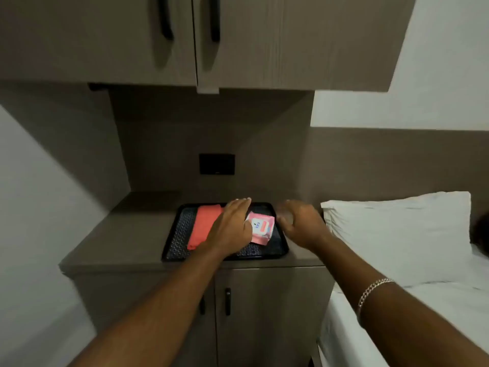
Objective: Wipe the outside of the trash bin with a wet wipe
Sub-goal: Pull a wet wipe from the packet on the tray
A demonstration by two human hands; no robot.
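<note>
Coral folded cloth (203, 227) lies at left on the black tray (281, 250). Left hand (232, 229) lies flat w/ fingers spread on the pink wet wipe pack (260, 230), pinning it, not clamped. Pack's long axis runs front-to-back, tilted slightly, label up. Right hand (299, 223), just beside, is blurred; grip can't tell. Step: prob. fetching a wipe. Next needs flap peeled, one sheet pulled. Trash bin not in view.

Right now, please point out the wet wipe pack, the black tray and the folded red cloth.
wet wipe pack (261, 229): head view, on its pink top face.
black tray (283, 247): head view, on its right rim.
folded red cloth (203, 226): head view, on its middle.
</note>
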